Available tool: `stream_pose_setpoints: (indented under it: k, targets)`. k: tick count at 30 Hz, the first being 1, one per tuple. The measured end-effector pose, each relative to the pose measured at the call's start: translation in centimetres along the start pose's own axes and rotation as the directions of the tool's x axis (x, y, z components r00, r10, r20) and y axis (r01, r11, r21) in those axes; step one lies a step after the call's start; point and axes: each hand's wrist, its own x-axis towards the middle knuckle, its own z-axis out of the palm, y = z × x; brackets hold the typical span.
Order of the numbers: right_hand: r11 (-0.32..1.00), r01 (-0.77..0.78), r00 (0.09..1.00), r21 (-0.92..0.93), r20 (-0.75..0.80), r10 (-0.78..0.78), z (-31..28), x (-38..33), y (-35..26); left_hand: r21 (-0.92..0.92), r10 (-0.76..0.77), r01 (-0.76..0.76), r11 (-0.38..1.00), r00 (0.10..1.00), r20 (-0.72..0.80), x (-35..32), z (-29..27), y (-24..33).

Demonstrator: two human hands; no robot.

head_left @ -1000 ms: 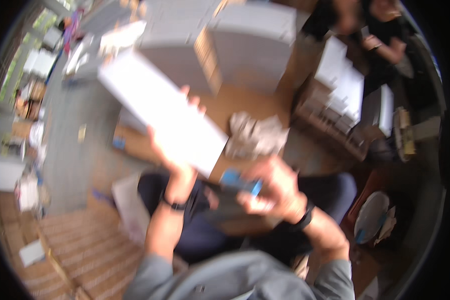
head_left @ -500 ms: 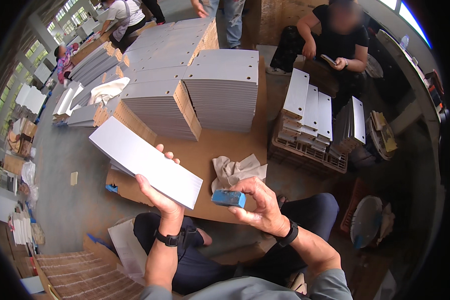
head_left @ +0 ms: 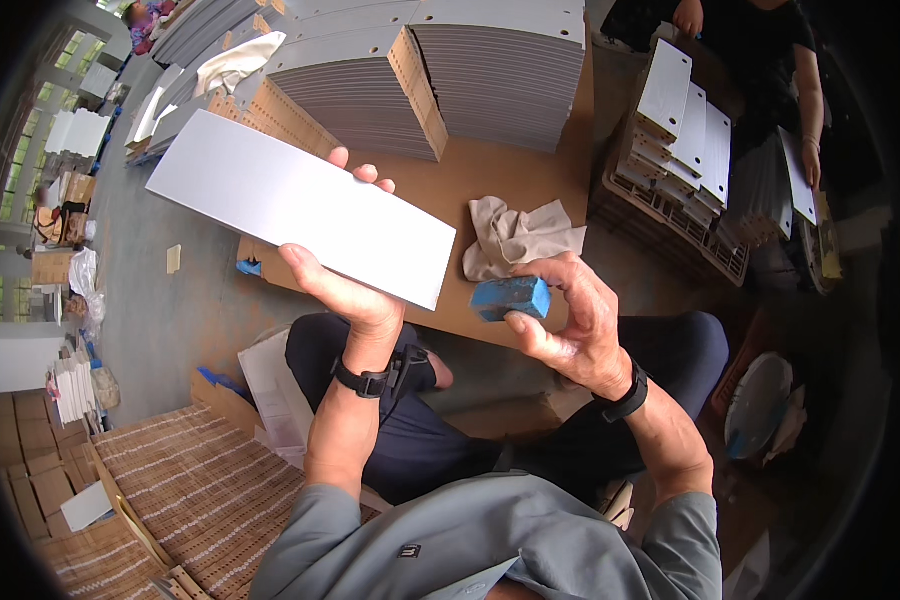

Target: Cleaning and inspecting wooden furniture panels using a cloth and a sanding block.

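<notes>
A long white panel (head_left: 305,210) rests tilted across my left hand (head_left: 355,298), gripped with the thumb along its near edge and the fingertips showing past its far edge. Pinched between the thumb and fingers of my right hand (head_left: 588,330) is a small blue block (head_left: 511,298) with a dark, worn face. The block is just right of the panel's near end and apart from it. A crumpled beige cloth (head_left: 518,236) lies beyond the block on the brown board (head_left: 395,180).
Tall stacks of grey-white panels (head_left: 505,90) stand at the far side. To the right, a brown plastic crate (head_left: 670,222) carries more drilled panels (head_left: 700,140). Behind it a co-worker's hand (head_left: 811,165) touches upright panels. A woven mat (head_left: 200,490) lies at lower left.
My view has tilted downward, so the stacks sit higher in the picture. Both hands keep their holds on panel and block. The co-worker's hand now reaches down to the upright panels.
</notes>
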Motion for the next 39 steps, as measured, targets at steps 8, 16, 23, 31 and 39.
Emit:
stream_pose_setpoints:
  k: [8,16,23,31,39]
  targets:
    - [1.0,-0.01,0.999,0.018,0.043,0.009,1.1,-0.4,-0.2,0.081,0.012,-0.01,0.997,1.0,-0.026,-0.8,0.3,0.0]
    - [0.999,-0.034,0.998,0.026,0.057,0.032,1.2,-0.3,-0.2,0.136,0.037,-0.038,0.99,0.999,0.011,-1.2,0.9,-0.4]
    - [1.0,-0.025,0.998,0.017,0.06,0.024,1.3,-0.1,-0.2,0.161,0.044,-0.044,0.986,0.999,0.004,-1.2,0.9,-0.5]
    - [0.997,-0.077,0.993,0.009,0.089,0.076,1.3,-0.3,0.1,0.16,0.04,-0.04,0.986,0.999,0.007,-1.2,0.8,-0.4]
    - [0.996,-0.09,0.99,-0.024,0.111,0.092,1.3,-0.3,0.0,0.174,0.038,-0.041,0.984,0.999,0.017,-1.3,0.8,-0.6]
